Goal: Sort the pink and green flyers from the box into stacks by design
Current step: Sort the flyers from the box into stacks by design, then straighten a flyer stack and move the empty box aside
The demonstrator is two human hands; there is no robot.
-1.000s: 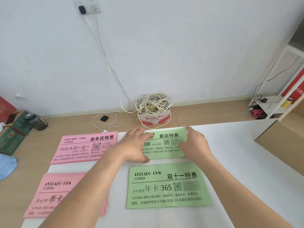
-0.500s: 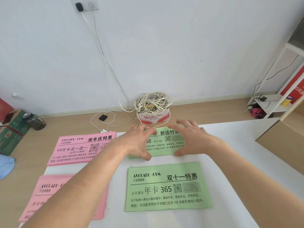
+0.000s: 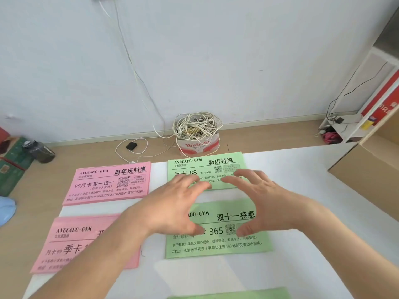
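Four flyer stacks lie on the white table point(image 3: 302, 212). A far green stack point(image 3: 205, 167) and a near green stack point(image 3: 218, 244) sit in the middle. A far pink stack point(image 3: 108, 184) and a near pink stack point(image 3: 71, 242) lie to the left. My left hand point(image 3: 172, 206) and my right hand point(image 3: 259, 203) hover with fingers spread and loosely bent, between the two green stacks, holding nothing. My left forearm hides part of the near pink stack. The edge of another green sheet point(image 3: 233, 294) shows at the bottom.
A cardboard box point(image 3: 371, 169) stands at the table's right edge. Beyond the table, a small box of tangled white cable point(image 3: 197, 134) sits on the floor by the wall. A white shelf point(image 3: 349, 126) stands at the far right, clutter at the far left.
Both hands have lifted off the far green stack and drawn back toward me, now over the gap between the green stacks. The far green stack lies flat and uncovered.
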